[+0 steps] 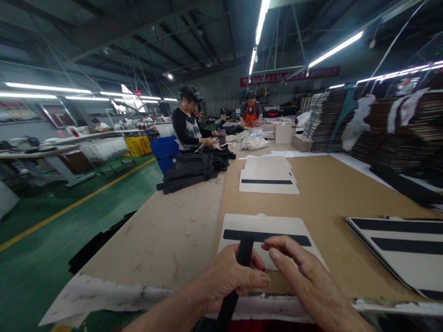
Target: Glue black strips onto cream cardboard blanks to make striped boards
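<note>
Clamping my left hand (226, 272) on a strip (245, 251), right hand (304, 267) loosely parted, I'm finding the banner's (290, 77) writing unreadable.

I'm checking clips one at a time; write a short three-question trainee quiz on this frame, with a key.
1. Which of the wearer's hands is closed around the black strip?
2. True or false: the pale panel just beyond the hands carries a dark band.
3. Fill in the colour: the bin beside the nearer co-worker is ____.

Key:
1. The left hand.
2. True.
3. Blue.
</note>
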Demonstrator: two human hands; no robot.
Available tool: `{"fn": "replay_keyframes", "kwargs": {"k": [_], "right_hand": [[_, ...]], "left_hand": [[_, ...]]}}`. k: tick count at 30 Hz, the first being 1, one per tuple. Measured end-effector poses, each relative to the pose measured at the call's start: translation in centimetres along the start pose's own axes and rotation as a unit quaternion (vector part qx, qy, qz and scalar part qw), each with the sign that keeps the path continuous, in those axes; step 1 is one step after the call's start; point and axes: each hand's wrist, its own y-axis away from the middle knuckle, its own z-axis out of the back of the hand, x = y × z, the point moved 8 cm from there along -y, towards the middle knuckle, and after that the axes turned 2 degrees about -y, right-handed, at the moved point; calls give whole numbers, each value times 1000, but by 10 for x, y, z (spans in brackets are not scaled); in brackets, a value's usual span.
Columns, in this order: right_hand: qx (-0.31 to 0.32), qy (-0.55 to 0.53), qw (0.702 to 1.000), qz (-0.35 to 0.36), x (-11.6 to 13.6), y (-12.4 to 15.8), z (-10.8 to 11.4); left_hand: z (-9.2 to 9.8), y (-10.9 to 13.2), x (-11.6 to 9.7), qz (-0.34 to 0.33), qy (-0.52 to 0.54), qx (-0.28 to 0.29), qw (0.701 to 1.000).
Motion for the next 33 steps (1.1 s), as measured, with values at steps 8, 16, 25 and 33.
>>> {"fn": "replay_keyframes", "kwargs": {"k": [8,16,25,33], "right_hand": [[23,-80,996,18,9,-2,-19],[-41,-64,996,51,10,5,-11],[-24,-340,938,-61,-11,-8,-22],[-55,-352,928,-111,-24,-12,-16]], "left_hand": [[-24,1,-10,-39,58,49,996],[-19,-7,-4,-55,112,31,992],[-14,-4,2,-38,86,-13,995],[-1,2,5,-45,54,-82,994]]}}
